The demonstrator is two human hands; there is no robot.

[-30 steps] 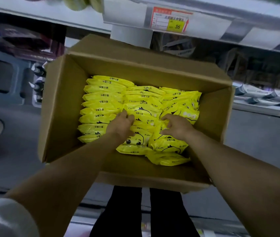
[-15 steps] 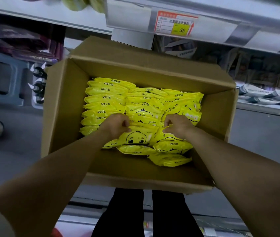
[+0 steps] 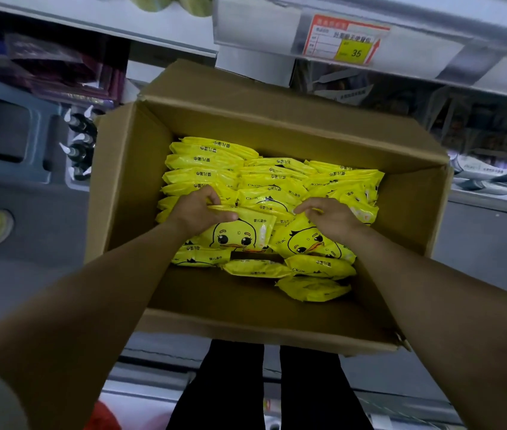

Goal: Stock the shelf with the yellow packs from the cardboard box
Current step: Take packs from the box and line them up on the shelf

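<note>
An open cardboard box (image 3: 122, 181) stands in front of me, holding several yellow packs (image 3: 208, 162) in rows. My left hand (image 3: 196, 212) grips the top edge of a yellow pack with a duck face (image 3: 239, 235), tilted up toward me. My right hand (image 3: 332, 217) pinches the top of a second duck-face pack (image 3: 308, 243) beside it. More packs (image 3: 311, 287) lie loose at the near side of the box.
A shelf edge with a red and yellow price tag (image 3: 348, 41) runs above the box. Dark bottles (image 3: 81, 141) stand at the left. Grey packs (image 3: 487, 175) lie on the lower shelf at right. My legs (image 3: 264, 389) show below the box.
Both hands have closed on packs and tipped them upright, so the duck faces now show. The view has shifted slightly.
</note>
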